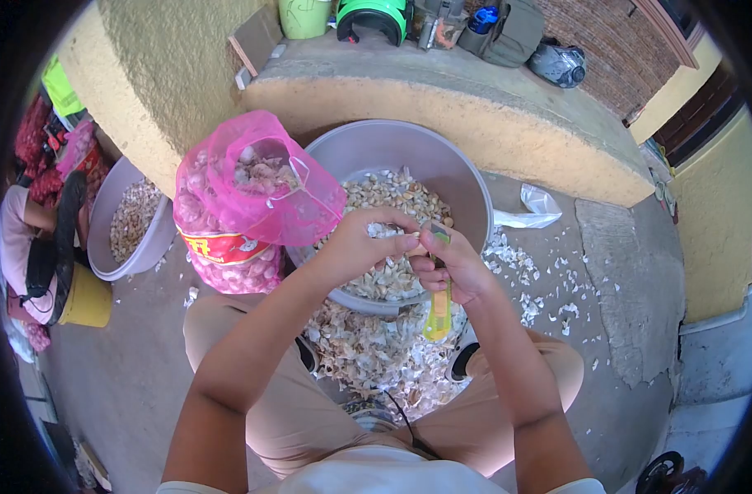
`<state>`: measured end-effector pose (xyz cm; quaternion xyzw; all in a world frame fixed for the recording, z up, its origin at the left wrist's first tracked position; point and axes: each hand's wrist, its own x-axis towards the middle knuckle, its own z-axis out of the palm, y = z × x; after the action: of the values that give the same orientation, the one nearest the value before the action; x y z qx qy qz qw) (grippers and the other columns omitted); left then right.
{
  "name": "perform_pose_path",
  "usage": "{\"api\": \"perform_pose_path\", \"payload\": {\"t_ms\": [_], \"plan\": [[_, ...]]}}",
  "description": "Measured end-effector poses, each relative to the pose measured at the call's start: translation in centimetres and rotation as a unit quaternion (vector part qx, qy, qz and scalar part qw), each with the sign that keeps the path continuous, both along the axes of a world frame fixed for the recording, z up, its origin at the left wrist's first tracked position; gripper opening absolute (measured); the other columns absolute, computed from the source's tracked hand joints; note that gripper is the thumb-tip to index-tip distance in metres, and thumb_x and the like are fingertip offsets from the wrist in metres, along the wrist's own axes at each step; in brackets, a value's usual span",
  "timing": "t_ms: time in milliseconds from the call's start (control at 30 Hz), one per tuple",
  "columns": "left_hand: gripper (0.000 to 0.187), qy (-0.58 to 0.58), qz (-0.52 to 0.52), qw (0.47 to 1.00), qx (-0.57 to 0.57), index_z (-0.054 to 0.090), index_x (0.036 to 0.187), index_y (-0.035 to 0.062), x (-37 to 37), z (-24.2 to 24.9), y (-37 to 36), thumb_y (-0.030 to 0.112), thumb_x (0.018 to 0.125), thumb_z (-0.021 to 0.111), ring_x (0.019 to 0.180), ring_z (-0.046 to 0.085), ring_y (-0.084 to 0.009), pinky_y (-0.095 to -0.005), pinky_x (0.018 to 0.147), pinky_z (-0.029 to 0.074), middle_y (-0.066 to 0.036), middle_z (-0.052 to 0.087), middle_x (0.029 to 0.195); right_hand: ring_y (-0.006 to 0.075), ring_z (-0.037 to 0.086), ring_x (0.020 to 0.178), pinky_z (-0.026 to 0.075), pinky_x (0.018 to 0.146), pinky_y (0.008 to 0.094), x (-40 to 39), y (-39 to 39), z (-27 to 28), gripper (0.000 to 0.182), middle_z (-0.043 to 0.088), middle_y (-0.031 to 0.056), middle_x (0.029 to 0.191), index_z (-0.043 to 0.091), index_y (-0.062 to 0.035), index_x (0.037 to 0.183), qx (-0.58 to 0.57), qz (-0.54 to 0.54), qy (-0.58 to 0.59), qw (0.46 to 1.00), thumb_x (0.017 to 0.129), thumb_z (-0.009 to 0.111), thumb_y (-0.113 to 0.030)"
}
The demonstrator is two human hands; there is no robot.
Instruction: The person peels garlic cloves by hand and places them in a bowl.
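Note:
Over the near rim of a large grey basin, my two hands meet at the fingertips. A small pale piece, seemingly a garlic clove, is pinched by my left hand. My right hand is wrapped round a yellow-green cutter, its handle pointing down and its upper end beside the piece. Many garlic cloves lie in the basin. Left of it stands a pink mesh sack of garlic bulbs, its mouth open. Papery peelings are heaped below the basin, between my feet.
A co-worker sits at the far left by another basin and a yellow bucket. Behind my basin runs a raised concrete ledge holding a green helmet-like object and bags. Scattered peelings and a plastic bag lie right.

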<state>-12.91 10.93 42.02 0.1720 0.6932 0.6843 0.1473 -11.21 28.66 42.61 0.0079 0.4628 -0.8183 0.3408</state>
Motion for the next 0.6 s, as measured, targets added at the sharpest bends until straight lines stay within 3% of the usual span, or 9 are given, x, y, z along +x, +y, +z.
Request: {"api": "perform_pose_path", "payload": {"t_ms": [33,233,333,400,433,500,533,600], "plan": [[0.021,-0.046,-0.012,0.998,0.031,0.059,0.091,0.0001,0.0,-0.1,0.0,0.015,0.078,0.063,0.058,0.053,-0.0097,-0.019,0.04,0.037,-0.005,0.057,0.077,0.0024,0.029,0.042,0.024,0.036,0.0162,0.0,0.0,0.2,0.025,0.041,-0.0002,0.061,0.044,-0.0098,0.084,-0.001,0.008,0.011,1.0,0.082,0.058,-0.031],[0.027,-0.142,0.002,0.98,0.142,0.058,0.093,0.0014,0.0,-0.1,-0.1,0.025,0.081,0.059,0.059,0.053,-0.0087,-0.0207,0.041,0.04,-0.006,0.057,0.076,0.0028,0.029,0.041,0.025,0.036,0.0172,-0.7,1.2,0.5,0.023,0.043,0.0001,0.062,0.048,-0.0078,0.091,-0.027,0.016,-0.009,0.999,0.082,0.056,-0.027],[0.027,-0.23,0.055,0.954,0.186,0.056,0.093,0.0025,-0.8,-0.9,-0.3,0.026,0.081,0.057,0.059,0.054,-0.0098,-0.0215,0.04,0.04,-0.005,0.056,0.077,0.0026,0.028,0.04,0.024,0.035,0.0168,-0.9,1.4,0.2,0.021,0.044,0.0013,0.065,0.051,-0.007,0.095,0.002,-0.002,0.007,1.0,0.081,0.056,-0.023],[0.024,-0.201,0.084,0.97,0.109,0.057,0.094,0.0045,-1.0,-0.9,-0.3,0.026,0.083,0.055,0.062,0.053,-0.0092,-0.0214,0.044,0.039,-0.002,0.055,0.075,0.0016,0.027,0.039,0.021,0.034,0.0157,-1.0,1.2,0.4,0.019,0.045,0.0024,0.068,0.052,-0.0057,0.095,0.045,-0.014,0.018,0.999,0.081,0.056,-0.019],[0.024,-0.186,0.098,0.975,0.07,0.057,0.095,0.0055,-1.1,-0.8,-0.3,0.026,0.083,0.053,0.064,0.052,-0.0089,-0.0213,0.046,0.039,0.0,0.054,0.075,0.0043,0.033,0.041,0.026,0.036,0.0176,-1.2,1.3,0.2,0.023,0.048,0.005,0.072,0.052,-0.0044,0.098,0.132,-0.001,0.058,0.99,0.081,0.056,-0.019],[0.024,-0.211,0.119,0.967,0.076,0.056,0.097,0.007,-1.6,-1.3,-0.2,0.027,0.084,0.053,0.066,0.053,-0.01,-0.0212,0.047,0.039,-0.001,0.054,0.077,0.0095,0.045,0.044,0.037,0.041,0.0214,-1.7,1.4,-0.8,0.031,0.054,0.01,0.08,0.051,-0.002,0.103,0.301,0.026,0.134,0.944,0.08,0.058,-0.021],[0.024,-0.224,0.129,0.963,0.08,0.055,0.098,0.0078,-1.8,-1.6,-0.1,0.027,0.084,0.053,0.067,0.053,-0.0106,-0.0211,0.047,0.039,-0.001,0.054,0.078,0.0138,0.05,0.053,0.04,0.048,0.024,-1.9,1.4,-1.7,0.035,0.056,0.0122,0.083,0.049,-0.0013,0.106,0.385,-0.031,0.246,0.889,0.079,0.059,-0.022],[0.027,-0.25,0.173,0.946,0.113,0.053,0.102,0.0078,-2.1,-2.0,0.2,0.028,0.085,0.051,0.072,0.055,-0.0138,-0.0231,0.051,0.043,-0.003,0.054,0.082,0.0224,0.06,0.07,0.047,0.064,0.0292,-2.1,0.7,-2.9,0.043,0.059,0.0166,0.09,0.047,0.0,0.111,0.522,-0.141,0.448,0.712,0.078,0.06,-0.023]]}}
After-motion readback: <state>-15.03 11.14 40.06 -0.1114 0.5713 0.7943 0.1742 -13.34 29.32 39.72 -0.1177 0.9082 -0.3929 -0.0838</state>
